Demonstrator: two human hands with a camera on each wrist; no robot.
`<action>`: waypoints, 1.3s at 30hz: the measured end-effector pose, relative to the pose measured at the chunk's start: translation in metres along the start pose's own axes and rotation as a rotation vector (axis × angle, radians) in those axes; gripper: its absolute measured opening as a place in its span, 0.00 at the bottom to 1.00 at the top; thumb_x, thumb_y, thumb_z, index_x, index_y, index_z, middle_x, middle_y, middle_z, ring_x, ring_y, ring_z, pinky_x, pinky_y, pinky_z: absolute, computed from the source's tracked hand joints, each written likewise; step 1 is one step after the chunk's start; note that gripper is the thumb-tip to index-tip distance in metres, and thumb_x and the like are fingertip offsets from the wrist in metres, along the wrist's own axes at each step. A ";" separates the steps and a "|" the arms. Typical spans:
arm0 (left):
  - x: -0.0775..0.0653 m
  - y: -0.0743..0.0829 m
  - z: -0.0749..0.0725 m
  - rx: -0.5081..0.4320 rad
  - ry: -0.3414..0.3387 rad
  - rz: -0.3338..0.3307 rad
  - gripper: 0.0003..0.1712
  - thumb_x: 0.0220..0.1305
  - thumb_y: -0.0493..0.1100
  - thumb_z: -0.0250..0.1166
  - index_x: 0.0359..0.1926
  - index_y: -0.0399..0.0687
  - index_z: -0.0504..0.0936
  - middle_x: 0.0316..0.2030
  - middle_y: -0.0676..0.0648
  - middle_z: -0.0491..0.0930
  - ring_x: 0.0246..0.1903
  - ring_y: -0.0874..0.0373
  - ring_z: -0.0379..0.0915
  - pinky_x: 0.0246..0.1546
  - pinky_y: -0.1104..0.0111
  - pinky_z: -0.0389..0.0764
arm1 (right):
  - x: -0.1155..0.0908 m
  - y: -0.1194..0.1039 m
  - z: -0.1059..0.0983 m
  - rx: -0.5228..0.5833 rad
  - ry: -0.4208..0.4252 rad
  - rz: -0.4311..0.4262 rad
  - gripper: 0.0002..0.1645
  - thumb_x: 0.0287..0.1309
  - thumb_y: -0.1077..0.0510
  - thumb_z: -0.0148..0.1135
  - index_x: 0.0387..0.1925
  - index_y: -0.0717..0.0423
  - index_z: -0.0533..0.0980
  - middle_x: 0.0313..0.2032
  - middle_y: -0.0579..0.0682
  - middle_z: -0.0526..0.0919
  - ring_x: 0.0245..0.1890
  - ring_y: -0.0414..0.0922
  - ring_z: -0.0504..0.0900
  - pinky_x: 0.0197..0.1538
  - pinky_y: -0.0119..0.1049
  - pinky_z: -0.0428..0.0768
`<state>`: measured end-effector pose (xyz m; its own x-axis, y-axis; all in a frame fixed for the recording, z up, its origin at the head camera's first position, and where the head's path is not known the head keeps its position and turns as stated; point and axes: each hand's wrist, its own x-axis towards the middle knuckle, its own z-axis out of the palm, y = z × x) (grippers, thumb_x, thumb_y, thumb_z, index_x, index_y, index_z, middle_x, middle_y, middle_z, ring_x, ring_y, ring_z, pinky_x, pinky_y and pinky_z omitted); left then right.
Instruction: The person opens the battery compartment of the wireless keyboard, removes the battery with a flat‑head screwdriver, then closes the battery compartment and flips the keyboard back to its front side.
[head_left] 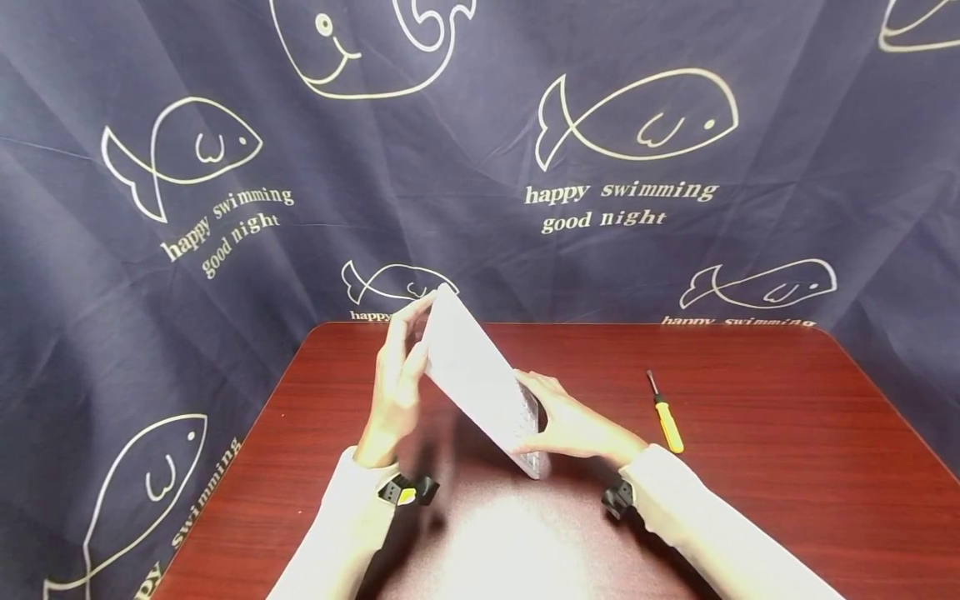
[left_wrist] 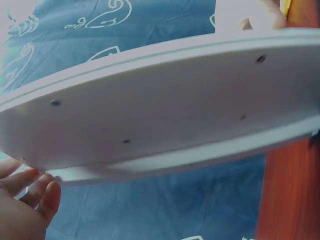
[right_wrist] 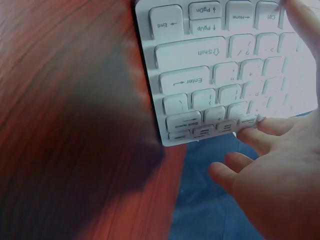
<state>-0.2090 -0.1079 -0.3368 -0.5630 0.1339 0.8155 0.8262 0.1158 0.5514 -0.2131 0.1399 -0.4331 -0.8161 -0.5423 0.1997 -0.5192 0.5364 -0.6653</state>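
A white keyboard (head_left: pixel 472 367) is held up on a slant over the table, its left end high and its right end low near the tabletop. My left hand (head_left: pixel 395 379) grips the raised end, fingertips at a corner in the left wrist view. Around the lower end, my right hand (head_left: pixel 573 421) has its thumb on one long edge and fingers on the other; the right wrist view shows the printed keys (right_wrist: pixel 184 79) there. Facing the left wrist camera is the plain underside (left_wrist: pixel 165 100), with several small dark screws (left_wrist: pixel 260 59) set in it.
A screwdriver (head_left: pixel 667 421) with a yellow handle lies on the red-brown wooden table (head_left: pixel 750 400), right of my right hand. Behind the table's far edge hangs a dark blue curtain (head_left: pixel 480 167) with fish drawings. Both wrists wear small black camera mounts (head_left: pixel 618 498).
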 end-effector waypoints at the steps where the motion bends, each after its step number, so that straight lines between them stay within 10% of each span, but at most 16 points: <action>1: 0.000 -0.002 0.001 -0.004 -0.007 0.007 0.35 0.69 0.56 0.45 0.62 0.30 0.66 0.59 0.36 0.69 0.53 0.44 0.68 0.53 0.64 0.66 | 0.001 -0.001 0.001 0.002 -0.003 0.009 0.64 0.38 0.38 0.74 0.72 0.55 0.53 0.67 0.58 0.58 0.68 0.60 0.51 0.61 0.61 0.58; 11: 0.002 0.001 0.009 0.051 -0.084 0.031 0.43 0.70 0.66 0.34 0.66 0.36 0.64 0.66 0.41 0.63 0.66 0.45 0.53 0.65 0.51 0.40 | 0.004 -0.007 0.008 0.041 -0.023 0.013 0.64 0.42 0.37 0.73 0.73 0.52 0.48 0.69 0.57 0.55 0.69 0.57 0.48 0.62 0.58 0.56; 20: 0.002 -0.002 0.018 -0.022 -0.169 0.046 0.42 0.70 0.66 0.36 0.70 0.36 0.58 0.69 0.38 0.55 0.68 0.41 0.45 0.66 0.53 0.46 | -0.004 -0.011 -0.002 0.033 0.027 -0.023 0.64 0.41 0.35 0.72 0.73 0.51 0.49 0.70 0.50 0.53 0.68 0.49 0.50 0.62 0.54 0.59; 27: -0.002 -0.001 0.022 -0.038 -0.188 -0.056 0.46 0.68 0.69 0.37 0.73 0.42 0.47 0.71 0.44 0.51 0.68 0.43 0.46 0.66 0.57 0.47 | -0.007 -0.032 -0.024 0.049 0.104 -0.062 0.62 0.43 0.39 0.73 0.73 0.35 0.46 0.70 0.42 0.51 0.68 0.42 0.50 0.63 0.51 0.59; 39: -0.002 0.012 0.034 -0.086 -0.255 -0.137 0.47 0.66 0.70 0.40 0.74 0.44 0.45 0.72 0.47 0.47 0.69 0.51 0.44 0.64 0.50 0.48 | -0.008 -0.062 -0.060 0.036 0.139 -0.143 0.61 0.45 0.38 0.71 0.73 0.36 0.44 0.70 0.40 0.49 0.69 0.40 0.50 0.64 0.49 0.58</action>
<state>-0.1989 -0.0733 -0.3381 -0.6473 0.3668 0.6682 0.7349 0.0679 0.6747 -0.1892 0.1496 -0.3504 -0.7634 -0.5154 0.3894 -0.6247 0.4354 -0.6482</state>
